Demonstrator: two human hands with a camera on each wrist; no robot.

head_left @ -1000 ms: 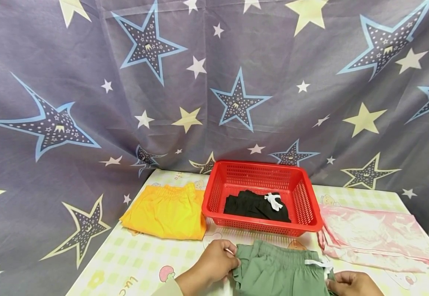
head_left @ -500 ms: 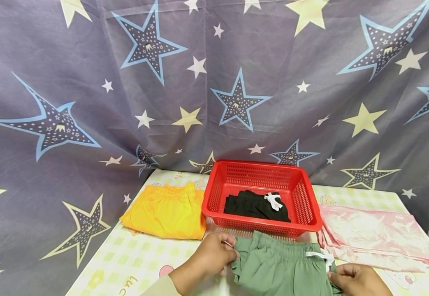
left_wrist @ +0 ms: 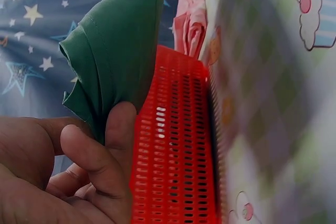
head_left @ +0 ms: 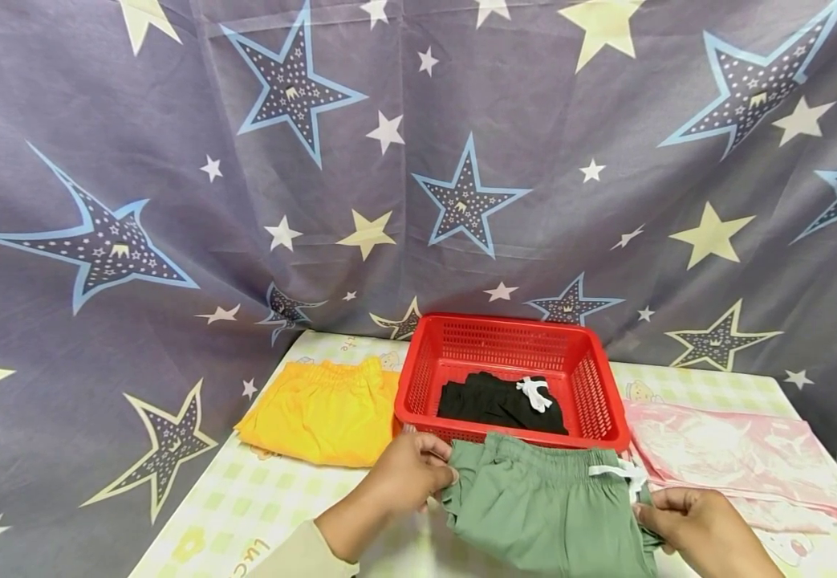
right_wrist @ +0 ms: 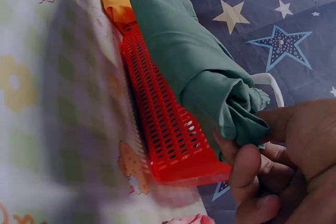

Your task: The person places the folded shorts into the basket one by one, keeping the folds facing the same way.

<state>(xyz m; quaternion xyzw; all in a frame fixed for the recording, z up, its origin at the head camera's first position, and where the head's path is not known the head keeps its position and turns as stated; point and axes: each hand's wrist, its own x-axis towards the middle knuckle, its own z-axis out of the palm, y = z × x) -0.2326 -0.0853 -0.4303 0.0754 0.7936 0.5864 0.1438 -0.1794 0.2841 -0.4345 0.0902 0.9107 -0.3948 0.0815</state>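
Note:
Folded green shorts [head_left: 548, 506] with a white drawstring hang between my two hands, just in front of the red basket. My left hand [head_left: 407, 474] pinches their left edge between thumb and fingers. At the other side, below the drawstring, my right hand [head_left: 692, 522] pinches the right edge. Both wrist views show the cloth lifted off the table, with the thumbs pressed against it. Inside the red plastic basket [head_left: 512, 437] lies a folded black garment [head_left: 493, 405] with a white tie. The shorts overlap the basket's front wall in the head view.
Yellow shorts [head_left: 327, 417] lie folded left of the basket. A pink, shiny folded garment [head_left: 736, 457] lies to its right. The table wears a checked, cartoon-printed cloth [head_left: 230, 502]. Behind it hangs a grey curtain [head_left: 360, 305] patterned with stars.
Both hands have raised the green shorts and moved them forward toward the basket, so they now cover part of its front. The basket and the other garments stay in place.

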